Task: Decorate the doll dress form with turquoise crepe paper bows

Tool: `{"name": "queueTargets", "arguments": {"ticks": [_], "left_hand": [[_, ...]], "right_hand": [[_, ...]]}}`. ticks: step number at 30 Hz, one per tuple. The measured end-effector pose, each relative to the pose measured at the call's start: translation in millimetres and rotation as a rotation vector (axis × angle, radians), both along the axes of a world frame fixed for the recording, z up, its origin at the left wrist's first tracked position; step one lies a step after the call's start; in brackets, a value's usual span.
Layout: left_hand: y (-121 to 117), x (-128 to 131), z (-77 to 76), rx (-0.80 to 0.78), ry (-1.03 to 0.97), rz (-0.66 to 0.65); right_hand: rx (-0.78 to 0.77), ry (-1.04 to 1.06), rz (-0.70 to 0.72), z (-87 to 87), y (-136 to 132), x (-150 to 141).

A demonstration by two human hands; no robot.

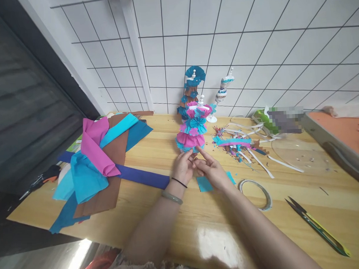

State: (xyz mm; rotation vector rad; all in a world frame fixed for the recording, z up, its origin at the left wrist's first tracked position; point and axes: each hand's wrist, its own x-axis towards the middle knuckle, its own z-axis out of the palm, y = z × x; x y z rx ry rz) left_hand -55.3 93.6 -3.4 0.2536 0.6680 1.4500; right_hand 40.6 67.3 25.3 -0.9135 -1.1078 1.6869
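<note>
Our left hand [184,164] and right hand [214,170] meet at the near hem [182,148] of the paper-dressed figure [194,139], upright just beyond, neither hand clearly nearer. Whether either grips it, we cannot tell.

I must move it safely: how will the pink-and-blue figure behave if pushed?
The pink-and-blue figure may tip, being tall and narrow-topped. Its pleated paper ruffles would probably crush easily.
</note>
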Motion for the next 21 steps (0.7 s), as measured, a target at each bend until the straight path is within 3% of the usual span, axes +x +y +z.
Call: {"name": "queueTargets", "arguments": {"ticks": [7, 14, 21], "left_hand": [[1.0, -0.8, 0.0, -0.033, -0.05, -0.015], [0.4, -2.7, 0.1, -0.064, -0.124, -0.035], [1.5, -2.7, -1.4, -0.092, -0.155, 0.01]], "right_hand": [[0.266, -0.312, -0.007, -15.7, 2.0, -2.4], [0.12, -0.221, -0.084, 0.2, 1.4, 8.2], [0.161, -0.495, -0.178, 13.9, 2.4, 59.4]]}}
